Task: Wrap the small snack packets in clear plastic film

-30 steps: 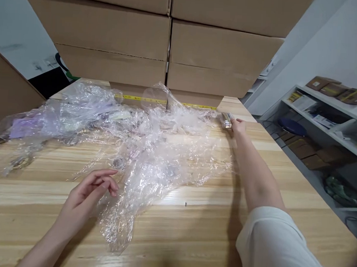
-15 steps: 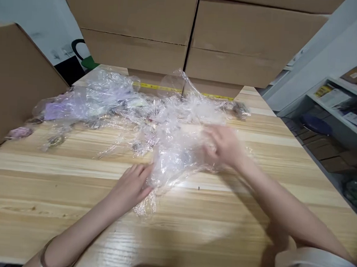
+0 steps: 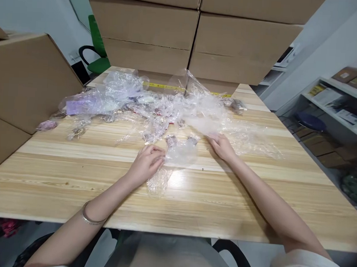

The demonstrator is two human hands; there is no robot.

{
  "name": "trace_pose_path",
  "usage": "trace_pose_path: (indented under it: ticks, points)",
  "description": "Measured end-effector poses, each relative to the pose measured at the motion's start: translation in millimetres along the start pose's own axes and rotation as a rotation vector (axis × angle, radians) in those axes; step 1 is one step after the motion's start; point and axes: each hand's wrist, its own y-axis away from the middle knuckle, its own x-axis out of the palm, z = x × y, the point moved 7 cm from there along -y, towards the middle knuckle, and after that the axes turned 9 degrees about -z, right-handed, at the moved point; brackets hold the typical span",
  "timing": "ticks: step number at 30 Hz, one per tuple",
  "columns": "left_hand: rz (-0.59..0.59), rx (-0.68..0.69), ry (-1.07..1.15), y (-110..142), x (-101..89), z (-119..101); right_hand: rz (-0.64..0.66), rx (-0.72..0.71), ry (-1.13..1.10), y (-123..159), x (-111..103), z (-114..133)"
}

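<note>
My left hand is closed at the edge of a clear plastic bag, which lies flat and has small dark pieces at its far end. Under and below that hand is a crumpled strip of clear film. My right hand pinches the near edge of a larger sheet of clear plastic, its thumb hidden in part. Beyond both hands spreads a heap of crinkled clear wrappers, some holding small items too blurred to name. A purple packet lies within the heap at left.
Stacked cardboard boxes wall off the far side of the wooden table. Another large carton stands at the left edge. A green chair is behind it. Shelves and a blue stool are at right.
My right hand has stopped its fast motion and now grips plastic, with loose film spread out to its right. The clear plastic before my left hand has been uncovered. The view has tilted and shifted.
</note>
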Motion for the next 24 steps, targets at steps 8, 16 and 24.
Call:
trace_pose_path:
  ticks: [8,16,24]
  points:
    - [-0.269,-0.418,0.595,-3,-16.4,23,-0.38,0.246,0.015,1,-42,3]
    - [-0.104,-0.674,0.937,4,8.7,24,-0.177,-0.242,-0.186,32,-59,120]
    - [0.508,-0.76,1.015,29,32.8,-8,0.476,0.31,-0.764,61,-5,134]
